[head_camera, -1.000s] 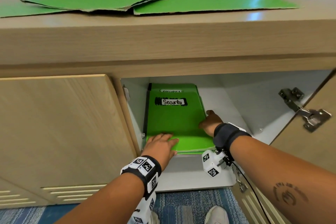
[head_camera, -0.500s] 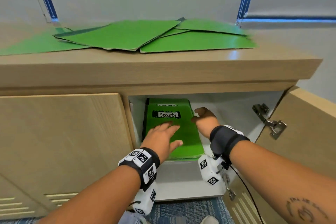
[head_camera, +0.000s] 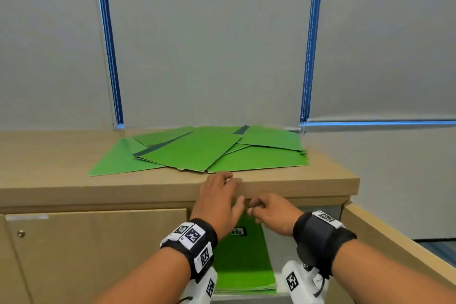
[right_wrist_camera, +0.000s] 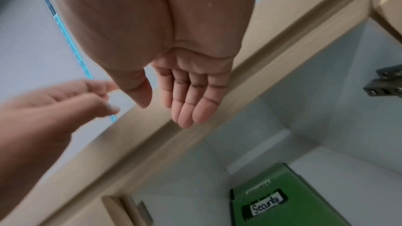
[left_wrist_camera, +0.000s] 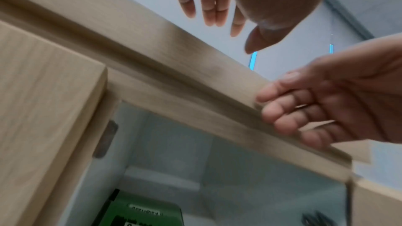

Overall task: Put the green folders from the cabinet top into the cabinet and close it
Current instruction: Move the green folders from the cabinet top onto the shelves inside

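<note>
While both hands hang empty at the cabinet's front lip, the loose green folders (head_camera: pixel 197 150) on the cabinet top (head_camera: pixel 283 180) lie just above and beyond the left hand (head_camera: pixel 217 202), whose relaxed, spread fingers already reach that edge. The right hand (head_camera: pixel 271 212) sits lower, fingers loosely curled on nothing. Directly beneath both hands, a "Security"-labelled folder stack (head_camera: pixel 246 266) rests inside the open compartment, its long axis running away from them.

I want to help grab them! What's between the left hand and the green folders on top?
Only a bare strip of the cabinet top, seen in the head view. The left hand is at the front edge, the green folders just beyond.
</note>
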`<state>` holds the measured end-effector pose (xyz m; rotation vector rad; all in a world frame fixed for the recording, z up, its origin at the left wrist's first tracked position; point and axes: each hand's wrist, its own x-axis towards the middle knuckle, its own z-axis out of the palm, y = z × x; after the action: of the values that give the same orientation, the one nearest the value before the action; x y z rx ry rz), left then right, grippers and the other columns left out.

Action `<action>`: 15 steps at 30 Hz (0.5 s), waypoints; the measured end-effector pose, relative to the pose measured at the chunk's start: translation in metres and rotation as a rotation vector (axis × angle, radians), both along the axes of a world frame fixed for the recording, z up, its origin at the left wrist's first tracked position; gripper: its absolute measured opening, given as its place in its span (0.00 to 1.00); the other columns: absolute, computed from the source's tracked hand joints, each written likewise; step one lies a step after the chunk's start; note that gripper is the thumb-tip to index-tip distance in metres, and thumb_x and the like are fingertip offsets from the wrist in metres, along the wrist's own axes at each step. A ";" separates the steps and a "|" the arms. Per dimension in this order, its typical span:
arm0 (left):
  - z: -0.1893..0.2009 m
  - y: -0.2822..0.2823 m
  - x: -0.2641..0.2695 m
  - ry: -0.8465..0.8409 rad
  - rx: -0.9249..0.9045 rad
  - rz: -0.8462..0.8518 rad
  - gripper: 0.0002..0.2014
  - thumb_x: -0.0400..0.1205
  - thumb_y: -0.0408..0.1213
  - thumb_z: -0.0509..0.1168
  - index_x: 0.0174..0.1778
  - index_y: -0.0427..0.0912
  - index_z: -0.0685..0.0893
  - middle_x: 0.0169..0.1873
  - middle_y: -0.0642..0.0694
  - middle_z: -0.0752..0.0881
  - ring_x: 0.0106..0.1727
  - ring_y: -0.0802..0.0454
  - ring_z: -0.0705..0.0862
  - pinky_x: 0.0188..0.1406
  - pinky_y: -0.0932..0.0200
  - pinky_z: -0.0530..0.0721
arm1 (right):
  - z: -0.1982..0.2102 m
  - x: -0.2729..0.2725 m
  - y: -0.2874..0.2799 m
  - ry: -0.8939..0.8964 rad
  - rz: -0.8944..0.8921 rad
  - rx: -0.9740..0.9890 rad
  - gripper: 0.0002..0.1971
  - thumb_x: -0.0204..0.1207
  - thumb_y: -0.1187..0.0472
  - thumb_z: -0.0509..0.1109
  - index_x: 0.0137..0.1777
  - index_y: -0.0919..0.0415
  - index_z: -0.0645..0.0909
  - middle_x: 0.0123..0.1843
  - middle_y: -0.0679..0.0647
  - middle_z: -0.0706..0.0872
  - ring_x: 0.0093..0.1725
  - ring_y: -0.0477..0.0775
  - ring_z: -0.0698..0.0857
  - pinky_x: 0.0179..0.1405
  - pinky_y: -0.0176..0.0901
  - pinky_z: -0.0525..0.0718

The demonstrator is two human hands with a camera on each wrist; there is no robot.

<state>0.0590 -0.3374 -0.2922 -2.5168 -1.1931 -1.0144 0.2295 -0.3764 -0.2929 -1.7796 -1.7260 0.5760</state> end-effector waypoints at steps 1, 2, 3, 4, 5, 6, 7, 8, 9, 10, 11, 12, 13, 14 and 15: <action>0.009 0.004 -0.002 -0.029 -0.011 0.063 0.26 0.80 0.51 0.59 0.76 0.51 0.70 0.76 0.47 0.66 0.77 0.48 0.63 0.78 0.50 0.62 | 0.009 -0.002 -0.002 0.070 -0.003 0.022 0.11 0.78 0.56 0.69 0.54 0.61 0.81 0.42 0.52 0.86 0.42 0.50 0.85 0.43 0.45 0.83; 0.016 0.010 -0.004 -0.034 -0.045 0.130 0.30 0.79 0.50 0.59 0.79 0.49 0.65 0.80 0.45 0.61 0.81 0.47 0.58 0.81 0.47 0.56 | 0.018 -0.004 -0.003 0.134 -0.011 0.044 0.10 0.78 0.57 0.68 0.54 0.63 0.80 0.42 0.54 0.85 0.41 0.50 0.85 0.40 0.44 0.83; 0.024 0.016 -0.007 -0.011 -0.099 0.201 0.34 0.78 0.49 0.60 0.81 0.47 0.60 0.83 0.44 0.55 0.83 0.46 0.53 0.83 0.45 0.50 | 0.026 -0.005 -0.003 0.189 -0.023 0.068 0.09 0.79 0.59 0.68 0.54 0.64 0.80 0.43 0.55 0.85 0.41 0.50 0.85 0.37 0.42 0.83; 0.030 0.021 -0.010 0.033 -0.169 0.273 0.38 0.78 0.50 0.59 0.83 0.45 0.55 0.84 0.43 0.52 0.84 0.45 0.50 0.83 0.43 0.46 | 0.033 -0.006 -0.003 0.238 -0.038 0.085 0.07 0.79 0.61 0.67 0.53 0.63 0.79 0.44 0.55 0.85 0.40 0.49 0.85 0.35 0.39 0.83; 0.034 0.026 -0.014 0.081 -0.246 0.337 0.39 0.78 0.50 0.59 0.84 0.44 0.52 0.84 0.43 0.52 0.85 0.45 0.50 0.83 0.40 0.44 | 0.038 -0.007 -0.002 0.285 -0.052 0.093 0.06 0.80 0.62 0.67 0.52 0.62 0.80 0.44 0.56 0.85 0.41 0.50 0.85 0.34 0.38 0.84; 0.036 0.029 -0.017 0.125 -0.314 0.383 0.40 0.78 0.50 0.58 0.84 0.43 0.50 0.83 0.44 0.56 0.84 0.45 0.54 0.82 0.38 0.46 | 0.042 -0.008 -0.001 0.331 -0.064 0.091 0.04 0.80 0.62 0.66 0.51 0.61 0.80 0.44 0.55 0.85 0.41 0.50 0.85 0.34 0.39 0.84; 0.037 0.031 -0.020 0.164 -0.344 0.414 0.39 0.79 0.49 0.58 0.84 0.43 0.51 0.81 0.44 0.62 0.82 0.45 0.60 0.81 0.38 0.50 | 0.045 -0.008 -0.001 0.386 -0.073 0.082 0.03 0.80 0.63 0.65 0.49 0.60 0.80 0.43 0.54 0.85 0.40 0.50 0.85 0.35 0.39 0.85; 0.038 0.030 -0.023 0.203 -0.325 0.440 0.37 0.79 0.48 0.58 0.83 0.44 0.53 0.78 0.45 0.67 0.78 0.45 0.65 0.79 0.39 0.56 | 0.048 -0.009 -0.001 0.449 -0.078 0.064 0.03 0.81 0.63 0.64 0.48 0.60 0.80 0.42 0.54 0.84 0.39 0.50 0.84 0.34 0.39 0.84; 0.038 0.028 -0.025 0.238 -0.269 0.461 0.33 0.79 0.47 0.58 0.81 0.46 0.59 0.74 0.46 0.71 0.74 0.44 0.69 0.75 0.41 0.63 | 0.050 -0.010 0.000 0.517 -0.083 0.044 0.04 0.81 0.64 0.63 0.47 0.60 0.79 0.40 0.54 0.83 0.37 0.49 0.82 0.32 0.39 0.83; 0.038 0.025 -0.028 0.264 -0.200 0.472 0.28 0.79 0.46 0.59 0.78 0.48 0.66 0.69 0.46 0.74 0.70 0.44 0.71 0.70 0.43 0.67 | 0.051 -0.012 -0.001 0.581 -0.088 0.028 0.04 0.82 0.64 0.63 0.47 0.60 0.78 0.39 0.54 0.81 0.35 0.49 0.81 0.31 0.38 0.82; 0.038 0.021 -0.031 0.277 -0.149 0.469 0.23 0.80 0.46 0.59 0.73 0.51 0.73 0.65 0.47 0.75 0.67 0.45 0.72 0.66 0.45 0.68 | 0.052 -0.014 -0.001 0.639 -0.093 0.012 0.04 0.83 0.62 0.63 0.48 0.61 0.78 0.39 0.54 0.80 0.34 0.49 0.80 0.30 0.38 0.81; 0.038 0.017 -0.033 0.265 -0.115 0.449 0.19 0.80 0.47 0.59 0.68 0.53 0.77 0.62 0.48 0.76 0.65 0.46 0.73 0.64 0.46 0.68 | 0.052 -0.016 -0.003 0.685 -0.100 -0.005 0.06 0.83 0.60 0.63 0.50 0.62 0.77 0.39 0.55 0.80 0.34 0.49 0.80 0.30 0.39 0.81; 0.036 0.013 -0.035 0.226 -0.092 0.409 0.17 0.81 0.49 0.59 0.65 0.55 0.79 0.60 0.50 0.76 0.63 0.48 0.73 0.65 0.47 0.68 | 0.052 -0.017 -0.003 0.721 -0.106 -0.027 0.09 0.84 0.56 0.63 0.53 0.63 0.77 0.41 0.56 0.81 0.35 0.50 0.81 0.32 0.40 0.82; 0.034 0.009 -0.035 0.175 -0.077 0.353 0.16 0.82 0.51 0.58 0.64 0.55 0.79 0.60 0.51 0.76 0.63 0.49 0.74 0.66 0.47 0.69 | 0.052 -0.018 -0.002 0.752 -0.108 -0.048 0.13 0.85 0.53 0.61 0.55 0.64 0.78 0.44 0.58 0.83 0.39 0.52 0.84 0.35 0.41 0.85; 0.032 0.003 -0.035 0.127 -0.064 0.283 0.15 0.83 0.53 0.57 0.63 0.55 0.79 0.61 0.52 0.77 0.63 0.50 0.75 0.67 0.49 0.69 | 0.051 -0.018 -0.001 0.787 -0.104 -0.065 0.18 0.85 0.49 0.60 0.59 0.65 0.77 0.50 0.60 0.85 0.45 0.54 0.86 0.39 0.44 0.88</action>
<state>0.0243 -0.3346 -0.2599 -2.3284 -1.5084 -0.7478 0.2114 -0.3778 -0.2415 -1.3863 -1.0704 1.1110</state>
